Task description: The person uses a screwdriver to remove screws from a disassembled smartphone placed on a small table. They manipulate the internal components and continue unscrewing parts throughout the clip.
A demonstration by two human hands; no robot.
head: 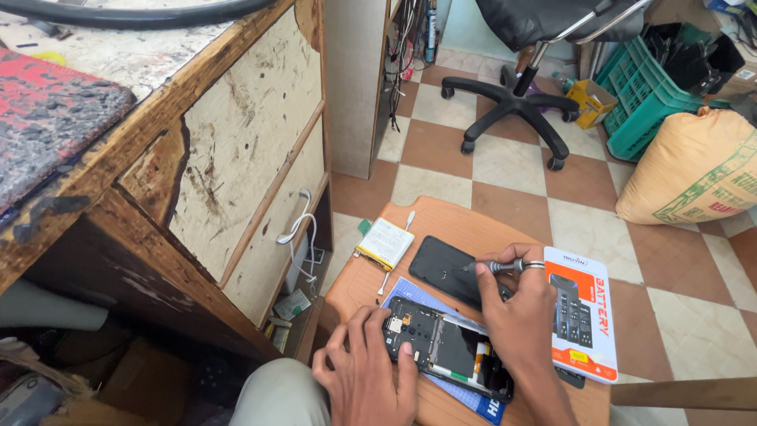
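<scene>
Wooden stool (441, 217): opened phone (446, 347) under screwdriver grip (516, 304).

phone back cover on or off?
Off. The phone lies with its board and frame bare; the black cover lies apart, behind it, on the stool.

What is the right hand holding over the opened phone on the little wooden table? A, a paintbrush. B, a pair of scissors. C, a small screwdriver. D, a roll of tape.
C: the right hand grips a small screwdriver with a slim metal shaft, its tip pointing left above the opened phone, which the left hand steadies.
</scene>
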